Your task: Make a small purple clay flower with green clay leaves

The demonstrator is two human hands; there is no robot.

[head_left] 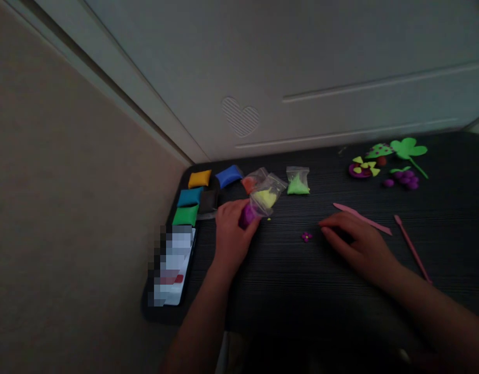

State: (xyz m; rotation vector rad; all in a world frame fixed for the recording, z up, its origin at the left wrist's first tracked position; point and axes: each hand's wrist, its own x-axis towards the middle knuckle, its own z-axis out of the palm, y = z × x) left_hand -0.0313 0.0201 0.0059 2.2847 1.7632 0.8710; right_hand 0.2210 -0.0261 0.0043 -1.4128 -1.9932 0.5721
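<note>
Currently, left hand (233,228) at the packets on the dark bench (278,291), thumb and fingers closed around a lump of purple clay (247,214); whether a wrapper lies between skin and clay, cannot tell. Clear bag with yellow clay (266,198) overlaps the purple from above and right. Right hand (364,248) released, thumb and forefinger slightly parted, nothing seen between them, resting low near the small purple flower (306,237), which lies on the bench between the hands, its center pale yellow. Handling notes: hold the purple lightly, since soft clay likely takes fingerprints and flattens under a hard squeeze. Lift the yellow bag's edge aside rather than dragging the purple from under it; crumbs could transfer, and a yellow speck (269,219) already sits just beside the bags. Small amounts, pinched cleanly, would suit petals as tiny as these. Right fingertips best kept off the flower, or placed beneath its edge, as a sideways nudge could bend a petal. Pink flat tool (361,218) lies just beyond the right hand, slim pink tool (413,249) to its right; either looks better than a fingertip for fine marks. Mind the forearm near the slim one.
</note>
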